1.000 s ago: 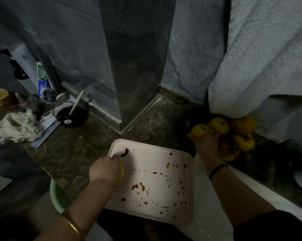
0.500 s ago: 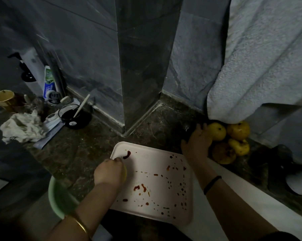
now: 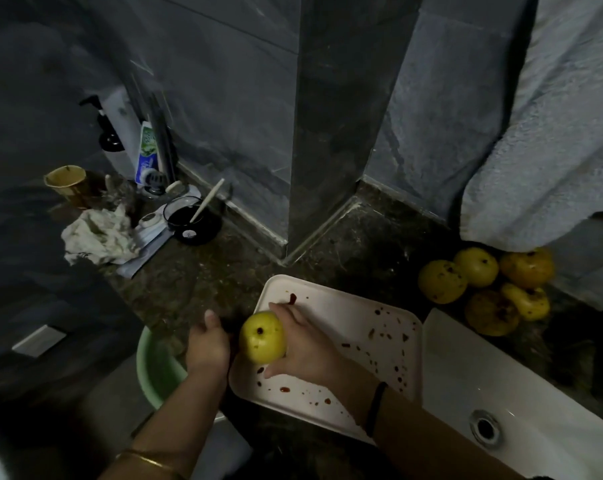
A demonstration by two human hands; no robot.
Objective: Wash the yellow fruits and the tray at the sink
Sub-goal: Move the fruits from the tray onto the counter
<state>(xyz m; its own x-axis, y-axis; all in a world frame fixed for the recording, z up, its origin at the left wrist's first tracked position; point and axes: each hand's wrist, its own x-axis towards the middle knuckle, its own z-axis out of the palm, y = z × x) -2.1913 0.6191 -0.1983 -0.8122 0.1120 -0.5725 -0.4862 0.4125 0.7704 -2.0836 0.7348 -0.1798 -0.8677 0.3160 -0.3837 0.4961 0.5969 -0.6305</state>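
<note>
Upper right: a pale grey towel [image 3: 553,133] hanging down over the wall. Centre: a dark stone pillar [image 3: 334,133] meeting the mottled brown surface [image 3: 224,282]. Left of centre, grouped against the grey tiled wall [image 3: 224,98]: a pump bottle [image 3: 111,133], an upright toothpaste tube [image 3: 147,150], a yellow cup [image 3: 66,183], a crumpled white cloth [image 3: 99,237] and a dark round bowl [image 3: 189,220] with a white stick [image 3: 206,200] leaning in it. Lower left: a green basin [image 3: 154,372], below the surface edge.
</note>
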